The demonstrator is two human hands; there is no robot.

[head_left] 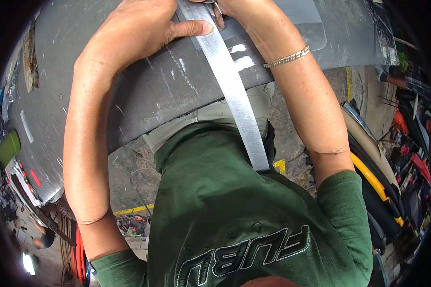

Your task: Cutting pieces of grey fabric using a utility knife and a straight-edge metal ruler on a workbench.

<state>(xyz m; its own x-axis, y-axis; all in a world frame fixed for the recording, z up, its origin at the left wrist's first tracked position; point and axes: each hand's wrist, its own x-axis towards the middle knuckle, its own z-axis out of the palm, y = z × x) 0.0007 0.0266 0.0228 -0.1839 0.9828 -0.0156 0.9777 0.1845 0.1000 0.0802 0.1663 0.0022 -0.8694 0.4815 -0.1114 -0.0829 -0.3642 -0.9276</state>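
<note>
Left hand point(153, 19): thumb extended onto the metal straightedge point(232, 88); finger closure cannot be determined. Right hand point(234, 5): cropped by the upper edge, beside the straightedge; grip cannot be determined. Straightedge crosses the dark tabletop point(163, 86), near end overhanging.

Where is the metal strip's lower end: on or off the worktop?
Off: the metal strip extends beyond the worktop, toward the green shirt.

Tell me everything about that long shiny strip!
The strip is long, flat and silvery, like scuffed metal, with a squared near end. It slants across the dark table and juts past its edge toward the green shirt. Whether strip and shirt touch is unclear. The left thumb rests on it. Its far end leaves the picture.
</note>
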